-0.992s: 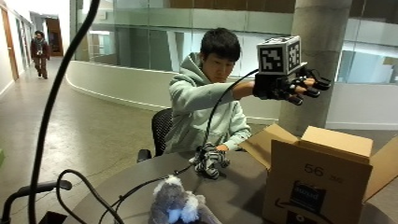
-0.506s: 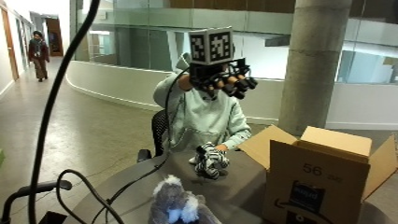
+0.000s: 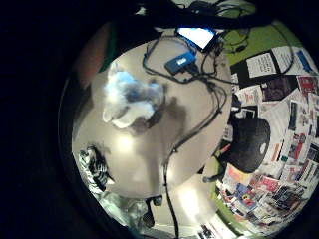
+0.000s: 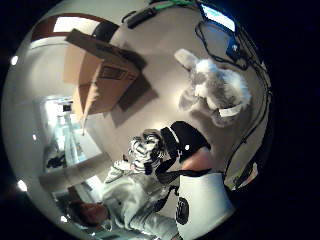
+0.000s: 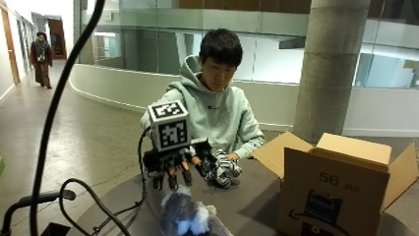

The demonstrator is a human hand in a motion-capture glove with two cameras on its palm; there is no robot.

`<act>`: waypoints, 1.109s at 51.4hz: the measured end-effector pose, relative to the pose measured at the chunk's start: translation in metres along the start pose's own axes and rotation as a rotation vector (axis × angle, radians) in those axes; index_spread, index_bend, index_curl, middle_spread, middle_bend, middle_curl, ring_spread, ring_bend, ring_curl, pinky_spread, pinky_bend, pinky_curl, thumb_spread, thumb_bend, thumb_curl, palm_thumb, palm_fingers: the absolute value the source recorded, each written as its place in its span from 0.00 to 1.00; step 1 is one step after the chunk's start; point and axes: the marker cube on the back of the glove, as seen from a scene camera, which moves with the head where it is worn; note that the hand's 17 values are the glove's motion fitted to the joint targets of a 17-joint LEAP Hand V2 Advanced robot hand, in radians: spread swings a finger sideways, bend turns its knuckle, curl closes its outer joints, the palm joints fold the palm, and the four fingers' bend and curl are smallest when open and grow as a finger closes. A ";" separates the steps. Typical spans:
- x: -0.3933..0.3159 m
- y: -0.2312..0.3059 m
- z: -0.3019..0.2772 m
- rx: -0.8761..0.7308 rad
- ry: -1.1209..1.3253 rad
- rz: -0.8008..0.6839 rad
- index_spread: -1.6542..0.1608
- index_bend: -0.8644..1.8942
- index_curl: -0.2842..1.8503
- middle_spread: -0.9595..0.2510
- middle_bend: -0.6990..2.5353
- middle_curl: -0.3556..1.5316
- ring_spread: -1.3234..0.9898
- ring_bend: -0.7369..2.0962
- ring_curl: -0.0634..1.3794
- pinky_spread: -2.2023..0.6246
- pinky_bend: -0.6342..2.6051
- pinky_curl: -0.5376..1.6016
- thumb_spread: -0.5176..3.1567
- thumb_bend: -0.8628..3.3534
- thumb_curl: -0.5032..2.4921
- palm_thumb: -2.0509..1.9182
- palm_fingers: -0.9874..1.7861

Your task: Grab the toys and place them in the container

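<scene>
A grey and white plush toy (image 5: pixel 183 217) lies on the round table (image 5: pixel 252 204) near its front edge. My gloved right hand (image 5: pixel 175 168) hangs just above it with fingers spread and pointing down, holding nothing. A black-and-white striped plush toy (image 5: pixel 223 170) stands behind the hand, with the person's bare hand (image 5: pixel 233 157) at it. The open cardboard box (image 5: pixel 340 189) stands on the table's right side. In the palm views the grey plush (image 4: pixel 215 87) (image 3: pixel 132 99) lies below the palm, the striped toy (image 4: pixel 145 150) (image 3: pixel 94 167) lies off to one side, and the box (image 4: pixel 100 75) is farther off.
Black cables (image 3: pixel 199 119) run across the table by the grey plush, with a blue device (image 3: pixel 180 61) and a lit screen (image 3: pixel 198 36) at its edge. A thick black cable (image 5: pixel 59 113) crosses the outside view's left side. An office chair (image 3: pixel 249 144) stands beside the table.
The gloved hand has swung from high over the box leftward and down, and now hangs just over the grey plush. The toys and the box have stayed where they were.
</scene>
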 end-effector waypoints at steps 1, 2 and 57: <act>0.002 -0.003 0.007 -0.016 -0.002 0.012 0.76 0.33 0.25 0.77 0.26 0.33 0.57 0.32 0.24 0.80 0.45 0.41 0.49 0.20 0.29 0.58 0.27; 0.003 -0.006 0.014 -0.033 -0.003 0.021 0.76 0.33 0.24 0.77 0.26 0.33 0.57 0.32 0.24 0.80 0.45 0.41 0.49 0.20 0.29 0.58 0.26; -0.005 -0.052 0.083 0.038 0.093 -0.002 0.77 0.54 0.35 0.59 0.47 0.51 0.39 0.63 0.46 0.63 0.45 0.45 0.28 0.24 0.42 0.73 0.74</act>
